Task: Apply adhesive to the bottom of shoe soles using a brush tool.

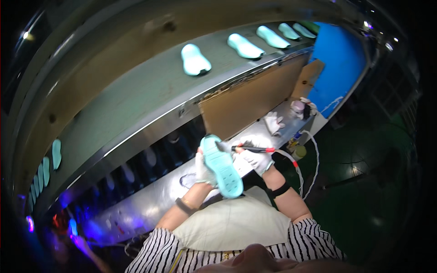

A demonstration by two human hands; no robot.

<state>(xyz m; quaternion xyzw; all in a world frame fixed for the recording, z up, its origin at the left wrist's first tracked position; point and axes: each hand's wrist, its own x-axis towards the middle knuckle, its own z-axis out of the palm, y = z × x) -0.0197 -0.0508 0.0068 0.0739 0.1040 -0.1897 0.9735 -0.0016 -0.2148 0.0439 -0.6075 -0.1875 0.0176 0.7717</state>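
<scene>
My left hand [204,169], in a white glove, is closed round the edge of a turquoise shoe sole [222,170]. The sole is tilted, with its wider end toward the conveyor and its patterned face turned up. In my right hand [257,159], also white-gloved, I grip a brush [255,149] with a black handle and a red end, from which a white tube runs. The brush's greyish tip lies at the sole's edge near the wider end; whether it touches, I cannot tell.
Several turquoise soles [195,60] lie spaced along a green conveyor belt [127,91]. A metal ledge [150,200] runs below it, with a cardboard panel [255,95] behind. A white glove [274,123] and a jar [297,107] stand right. Another person's hand [81,243] shows lower left.
</scene>
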